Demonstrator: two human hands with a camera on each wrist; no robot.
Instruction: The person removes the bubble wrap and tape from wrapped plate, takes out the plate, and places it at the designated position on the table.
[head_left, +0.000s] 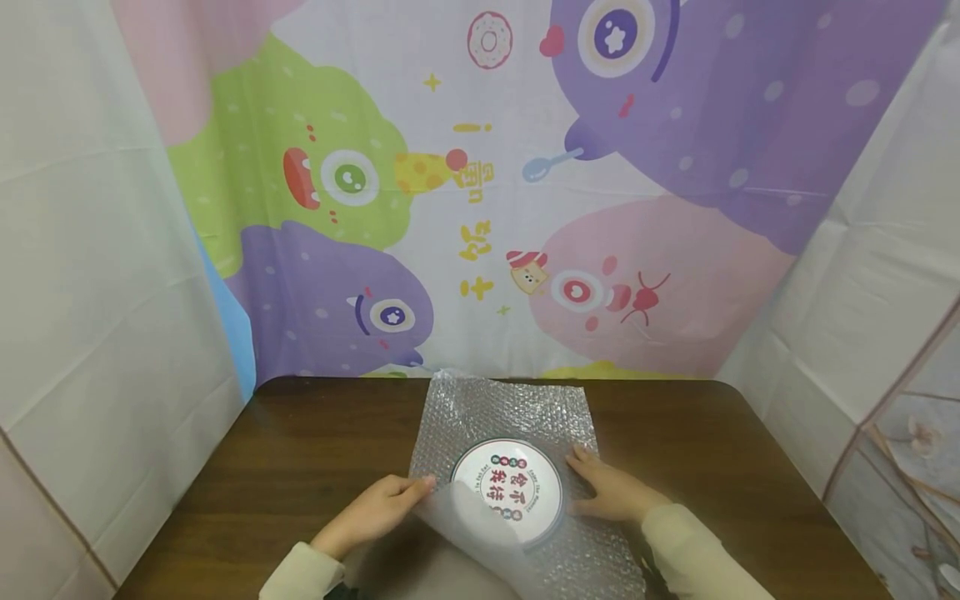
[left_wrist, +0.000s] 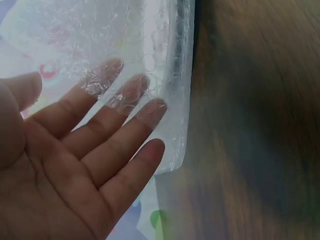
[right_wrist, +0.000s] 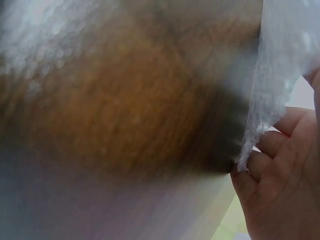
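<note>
A round white plate [head_left: 536, 483] with red characters and a dark rim lies on a sheet of bubble wrap [head_left: 510, 408] on the table. A translucent flap of the wrap [head_left: 480, 525] covers the plate's lower left part. At the flap's left edge is my left hand [head_left: 381, 510]; in the left wrist view its straight fingertips [left_wrist: 155, 112] show through the clear wrap, with the thumb held apart. My right hand [head_left: 617, 490] is spread on the wrap just right of the plate. In the right wrist view, the wrap's edge hides some of its fingertips.
The dark brown wooden table [head_left: 315, 442] extends to both sides of the wrap. Behind it hangs a curtain [head_left: 465, 333] printed with cartoon monsters. Pale cloth panels [head_left: 97, 250] stand at the left and right.
</note>
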